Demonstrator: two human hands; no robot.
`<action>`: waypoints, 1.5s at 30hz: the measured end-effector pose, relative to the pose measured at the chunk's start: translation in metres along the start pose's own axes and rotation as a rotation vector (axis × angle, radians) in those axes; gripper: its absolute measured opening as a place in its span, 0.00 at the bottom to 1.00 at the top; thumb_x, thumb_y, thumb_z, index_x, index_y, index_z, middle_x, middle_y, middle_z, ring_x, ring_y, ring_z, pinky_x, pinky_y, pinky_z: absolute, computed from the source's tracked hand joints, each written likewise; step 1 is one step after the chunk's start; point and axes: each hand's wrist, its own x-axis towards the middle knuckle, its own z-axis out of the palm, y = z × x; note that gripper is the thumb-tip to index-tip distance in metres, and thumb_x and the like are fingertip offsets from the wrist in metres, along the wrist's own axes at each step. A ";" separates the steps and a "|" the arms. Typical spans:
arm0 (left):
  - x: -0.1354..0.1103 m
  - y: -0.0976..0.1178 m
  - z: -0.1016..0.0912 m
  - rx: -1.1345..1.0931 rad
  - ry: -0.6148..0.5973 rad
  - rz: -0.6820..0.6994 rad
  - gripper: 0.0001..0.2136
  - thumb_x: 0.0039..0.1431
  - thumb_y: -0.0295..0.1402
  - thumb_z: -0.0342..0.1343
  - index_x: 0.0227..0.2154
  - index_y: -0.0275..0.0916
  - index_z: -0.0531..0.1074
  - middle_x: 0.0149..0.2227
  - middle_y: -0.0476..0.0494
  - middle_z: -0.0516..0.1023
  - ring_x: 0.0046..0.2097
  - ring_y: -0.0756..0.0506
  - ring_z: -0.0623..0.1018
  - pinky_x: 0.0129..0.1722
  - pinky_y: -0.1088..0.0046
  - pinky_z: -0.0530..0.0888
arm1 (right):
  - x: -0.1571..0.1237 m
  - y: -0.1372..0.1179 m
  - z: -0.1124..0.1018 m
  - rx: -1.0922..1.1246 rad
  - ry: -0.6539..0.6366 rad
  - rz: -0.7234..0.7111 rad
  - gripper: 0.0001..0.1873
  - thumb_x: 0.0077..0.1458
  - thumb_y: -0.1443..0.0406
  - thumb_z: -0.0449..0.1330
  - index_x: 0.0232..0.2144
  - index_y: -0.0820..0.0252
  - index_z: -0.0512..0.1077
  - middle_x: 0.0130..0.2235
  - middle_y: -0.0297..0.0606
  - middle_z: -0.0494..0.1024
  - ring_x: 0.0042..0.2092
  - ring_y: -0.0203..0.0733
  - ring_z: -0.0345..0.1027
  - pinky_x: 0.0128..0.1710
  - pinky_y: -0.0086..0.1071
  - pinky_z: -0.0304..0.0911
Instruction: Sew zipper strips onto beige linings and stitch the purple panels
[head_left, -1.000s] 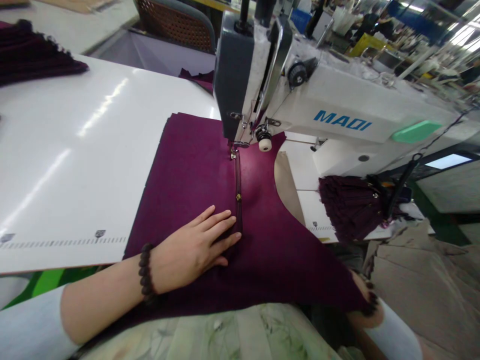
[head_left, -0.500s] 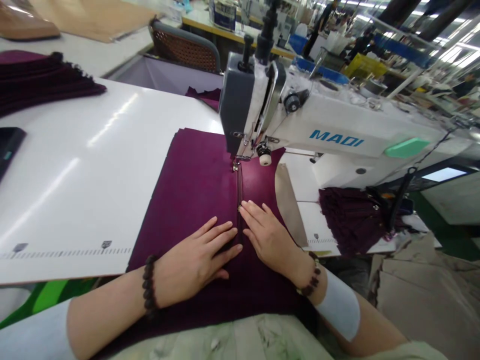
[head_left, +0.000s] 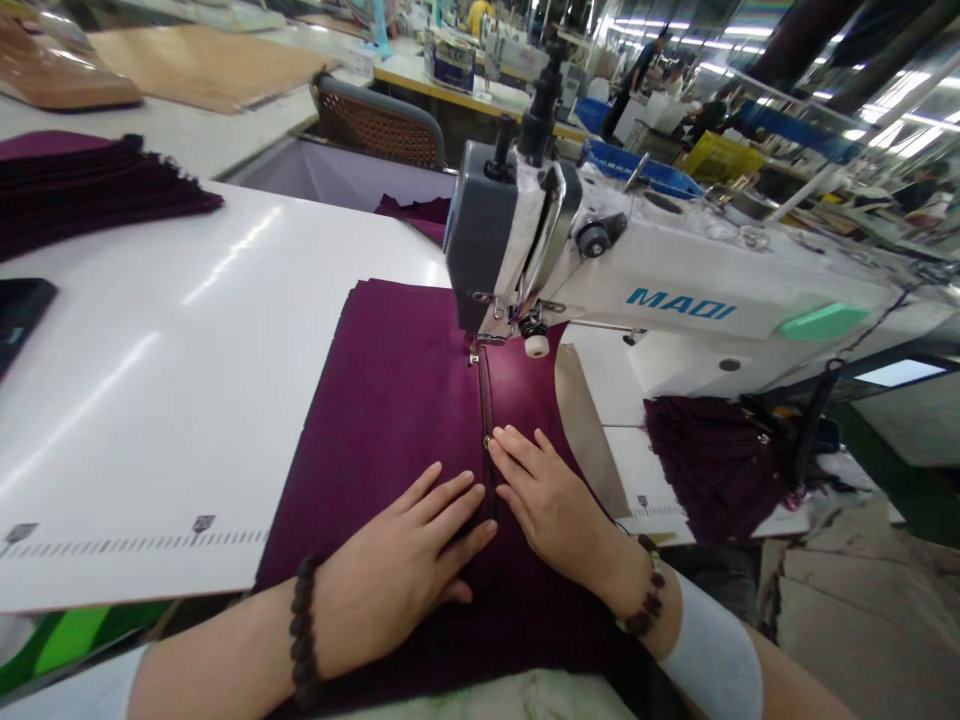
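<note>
Your purple panel (head_left: 390,390) lies flat on the worktop (head_left: 187,400), its far part under the head of the machine (head_left: 675,270) and its near part reaching your body. It looks thin, light and supple, perhaps leather or a coated cloth, so expect it to bend and pucker easily rather than hold its shape. The smooth face suggests it could slide on that glossy white surface with little push. The zip (head_left: 486,390) is likely the stiffer line through it, running from the presser foot (head_left: 474,354) towards you, with a small brassy slider (head_left: 487,441) that would feel like a hard bump. Your left hand (head_left: 390,570) rests palm down left of the zip, fingers spread and gripping nothing; your right hand (head_left: 562,505) lies flat on the other side, fingertips at the slider, though you cannot tell whether they press on it. Flat pressure on both sides of the zip suits this piece better than a pinch, which may crease it; the curved right edge would probably stretch if tugged.
</note>
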 end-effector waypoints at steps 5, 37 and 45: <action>0.003 -0.005 -0.002 -0.009 0.000 -0.006 0.18 0.60 0.46 0.47 0.47 0.44 0.71 0.50 0.42 0.72 0.54 0.42 0.68 0.56 0.60 0.61 | 0.005 0.001 -0.001 -0.012 0.005 0.011 0.22 0.60 0.70 0.43 0.56 0.68 0.60 0.58 0.41 0.59 0.60 0.41 0.49 0.60 0.43 0.50; 0.047 -0.090 -0.002 0.001 -0.138 0.063 0.19 0.64 0.40 0.43 0.52 0.39 0.66 0.55 0.35 0.66 0.57 0.39 0.64 0.57 0.54 0.58 | 0.082 0.051 0.002 0.091 0.018 0.098 0.23 0.60 0.67 0.46 0.56 0.68 0.59 0.56 0.46 0.61 0.58 0.44 0.52 0.61 0.44 0.46; 0.054 -0.102 -0.004 0.034 -0.156 0.085 0.17 0.63 0.37 0.44 0.52 0.38 0.66 0.52 0.35 0.67 0.55 0.40 0.66 0.56 0.54 0.60 | 0.093 0.062 0.002 0.090 0.015 0.105 0.22 0.60 0.65 0.47 0.55 0.66 0.61 0.54 0.47 0.63 0.57 0.45 0.54 0.58 0.42 0.51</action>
